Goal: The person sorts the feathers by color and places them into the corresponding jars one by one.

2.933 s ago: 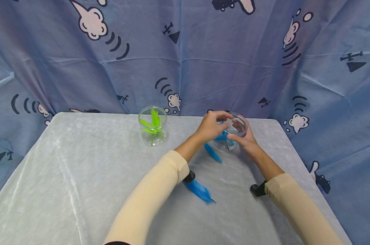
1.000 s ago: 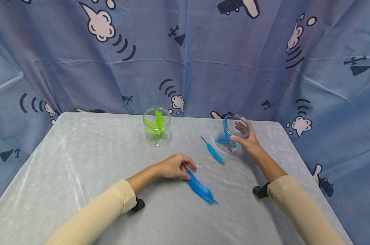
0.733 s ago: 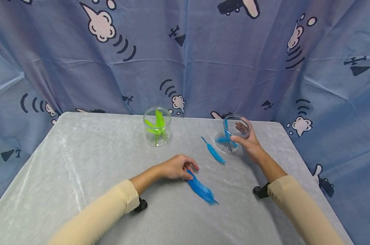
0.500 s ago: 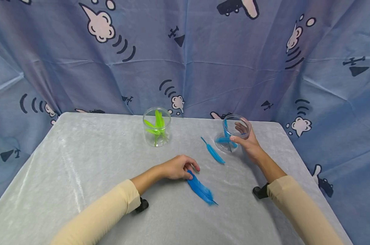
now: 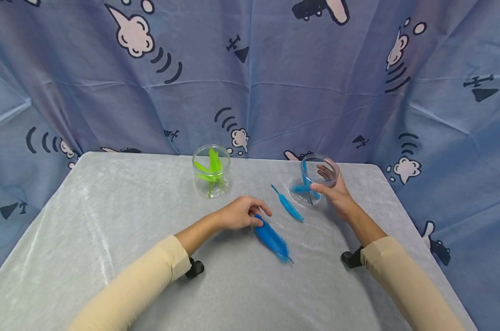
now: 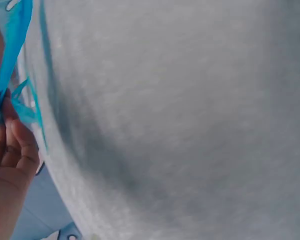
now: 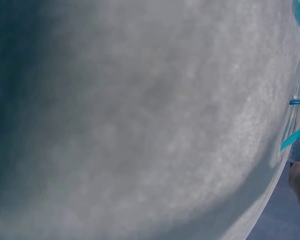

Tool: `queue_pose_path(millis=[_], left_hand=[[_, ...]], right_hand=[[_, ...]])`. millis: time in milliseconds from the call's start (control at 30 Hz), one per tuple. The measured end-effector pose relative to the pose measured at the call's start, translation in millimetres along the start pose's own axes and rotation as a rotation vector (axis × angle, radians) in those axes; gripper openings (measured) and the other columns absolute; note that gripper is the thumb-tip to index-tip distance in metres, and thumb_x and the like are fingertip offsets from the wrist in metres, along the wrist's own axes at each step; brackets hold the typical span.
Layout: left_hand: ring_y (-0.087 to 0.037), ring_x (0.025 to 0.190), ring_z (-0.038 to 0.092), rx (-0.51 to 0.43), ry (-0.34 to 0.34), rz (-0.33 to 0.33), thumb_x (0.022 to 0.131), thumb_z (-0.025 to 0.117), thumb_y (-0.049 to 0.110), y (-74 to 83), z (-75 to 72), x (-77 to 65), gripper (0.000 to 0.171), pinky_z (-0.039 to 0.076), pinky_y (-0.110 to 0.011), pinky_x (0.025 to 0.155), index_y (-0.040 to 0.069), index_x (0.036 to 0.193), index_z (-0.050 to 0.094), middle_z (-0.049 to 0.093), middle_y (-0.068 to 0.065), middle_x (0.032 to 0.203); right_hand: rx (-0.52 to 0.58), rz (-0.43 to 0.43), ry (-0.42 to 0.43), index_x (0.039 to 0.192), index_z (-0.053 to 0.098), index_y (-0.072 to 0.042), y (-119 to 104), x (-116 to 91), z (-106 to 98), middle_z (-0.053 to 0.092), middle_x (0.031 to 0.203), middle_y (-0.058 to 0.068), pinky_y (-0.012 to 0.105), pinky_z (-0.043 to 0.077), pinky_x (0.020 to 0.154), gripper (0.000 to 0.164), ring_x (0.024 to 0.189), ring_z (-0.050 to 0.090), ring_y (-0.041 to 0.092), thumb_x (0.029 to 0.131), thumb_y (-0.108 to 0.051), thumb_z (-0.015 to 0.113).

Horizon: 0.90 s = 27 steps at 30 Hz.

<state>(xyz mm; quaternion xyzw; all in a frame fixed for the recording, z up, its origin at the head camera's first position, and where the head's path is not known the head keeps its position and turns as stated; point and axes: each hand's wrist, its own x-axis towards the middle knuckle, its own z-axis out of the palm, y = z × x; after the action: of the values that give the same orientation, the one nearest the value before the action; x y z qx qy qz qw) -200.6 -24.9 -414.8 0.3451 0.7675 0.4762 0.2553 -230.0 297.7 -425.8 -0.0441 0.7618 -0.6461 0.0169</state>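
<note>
In the head view my left hand (image 5: 241,213) pinches the upper end of a blue feather (image 5: 273,240) between thumb and fingers. The feather slants down to the right, its quill end lowest; the left wrist view shows the fingertips closed on this blue feather (image 6: 12,50). My right hand (image 5: 334,189) grips a clear plastic cup (image 5: 318,158) around its right side, tilted a little. Several blue feathers (image 5: 303,188) are inside that cup. Another blue feather (image 5: 290,207) lies on the table between the two hands, left of the cup.
A second clear cup (image 5: 200,186) holding bright green feathers (image 5: 214,162) stands upright at the table's back. The table (image 5: 109,197) has a grey cloth on it. A patterned blue curtain (image 5: 291,92) hangs right behind the table's far edge.
My left hand left the right-hand cup, came down to the blue feather nearer me and pinched it, and has since raised it slightly away from me. My right hand stays on the cup.
</note>
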Motion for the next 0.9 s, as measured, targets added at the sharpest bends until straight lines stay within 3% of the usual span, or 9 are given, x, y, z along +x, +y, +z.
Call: queue_pose_path(millis=[133, 300, 500, 700, 900], left_hand=[[-0.011, 0.074, 0.058, -0.017, 0.079, 0.028, 0.09, 0.069, -0.002, 7.6, -8.6, 3.7, 0.026, 0.048, -0.021, 0.069, -0.002, 0.116, 0.068, 0.069, -0.007, 0.088], [-0.018, 0.084, 0.064, -0.085, 0.226, 0.024, 0.089, 0.071, -0.002, 16.3, -16.6, 9.0, 0.023, 0.05, -0.024, 0.073, -0.002, 0.112, 0.07, 0.071, -0.011, 0.096], [-0.017, 0.084, 0.066, -0.213, 0.343, 0.007, 0.091, 0.069, -0.002, 23.3, -22.6, 15.9, 0.023, 0.055, -0.04, 0.081, -0.004, 0.114, 0.068, 0.072, -0.014, 0.098], [-0.017, 0.088, 0.066, -0.227, 0.429, 0.026, 0.091, 0.069, -0.001, 31.5, -27.5, 27.8, 0.021, 0.054, -0.026, 0.079, -0.001, 0.112, 0.069, 0.072, -0.013, 0.105], [-0.019, 0.091, 0.065, -0.198, 0.542, 0.043, 0.091, 0.071, 0.003, 49.3, -30.9, 42.0, 0.017, 0.054, -0.026, 0.079, 0.003, 0.108, 0.07, 0.071, -0.009, 0.103]], right_hand=[[-0.001, 0.002, -0.001, 0.159, 0.006, -0.021, 1, 0, -1, 0.015, 0.162, 0.017, 0.056, 0.015, 0.118, 0.092, 0.15, 0.012, 0.033, 0.092, -0.002, 0.066], [-0.003, 0.008, 0.003, 0.159, 0.005, -0.022, 1, 1, -1, 0.016, 0.162, 0.017, 0.057, 0.016, 0.118, 0.092, 0.15, 0.013, 0.032, 0.093, -0.002, 0.066], [-0.018, 0.019, 0.01, 0.159, 0.005, -0.022, 1, 1, 0, 0.016, 0.162, 0.016, 0.057, 0.016, 0.118, 0.092, 0.15, 0.013, 0.032, 0.093, -0.003, 0.066], [0.003, 0.006, 0.003, 0.158, 0.005, -0.021, 0, 0, 1, 0.016, 0.162, 0.018, 0.057, 0.015, 0.118, 0.09, 0.15, 0.012, 0.033, 0.093, 0.0, 0.064], [0.013, -0.002, -0.007, 0.158, 0.005, -0.023, 2, 0, -1, 0.015, 0.162, 0.017, 0.056, 0.014, 0.119, 0.09, 0.15, 0.01, 0.033, 0.094, 0.0, 0.064]])
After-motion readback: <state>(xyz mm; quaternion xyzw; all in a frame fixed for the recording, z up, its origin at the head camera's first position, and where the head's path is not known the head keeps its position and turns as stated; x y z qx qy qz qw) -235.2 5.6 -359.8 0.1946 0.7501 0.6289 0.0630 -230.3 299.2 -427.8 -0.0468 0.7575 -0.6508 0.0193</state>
